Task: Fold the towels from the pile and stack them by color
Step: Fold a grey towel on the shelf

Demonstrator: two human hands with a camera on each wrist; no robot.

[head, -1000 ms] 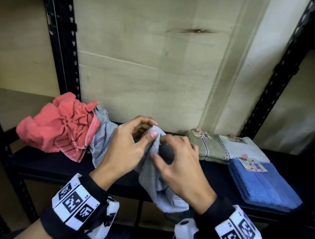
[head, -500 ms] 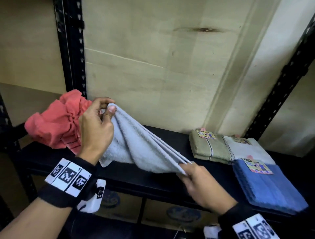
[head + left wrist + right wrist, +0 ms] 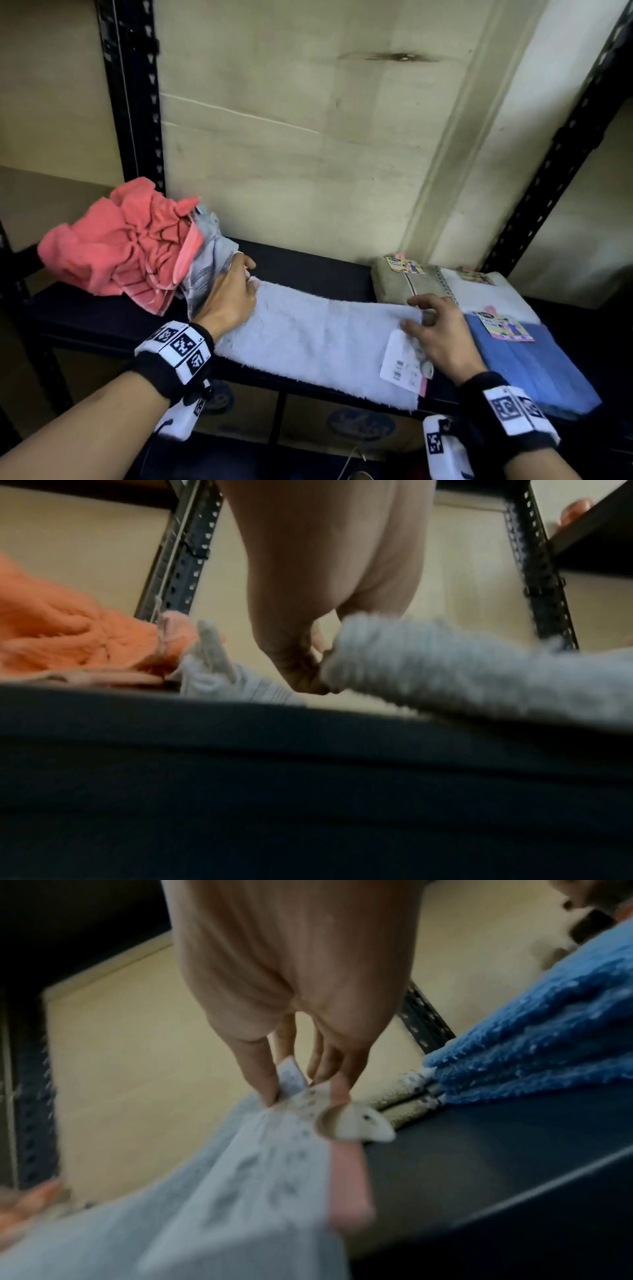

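Two hands spread one pale towel for folding

One pale grey-blue towel (image 3: pixel 318 346) lies stretched flat along the black shelf (image 3: pixel 308 270), its front edge overhanging. The left hand (image 3: pixel 227 296) pinches the end at 9 o'clock; the right hand (image 3: pixel 436 337) pinches the end at 3 o'clock beside the white paper tag (image 3: pixel 404 361). At 10 o'clock sits the unfolded pile, a coral towel (image 3: pixel 116 243) on top; at 3 o'clock lie folded olive (image 3: pixel 399 286), white (image 3: pixel 486 298) and blue (image 3: pixel 534 370) towels. Likely next: bring one end over onto the other, edges matched.
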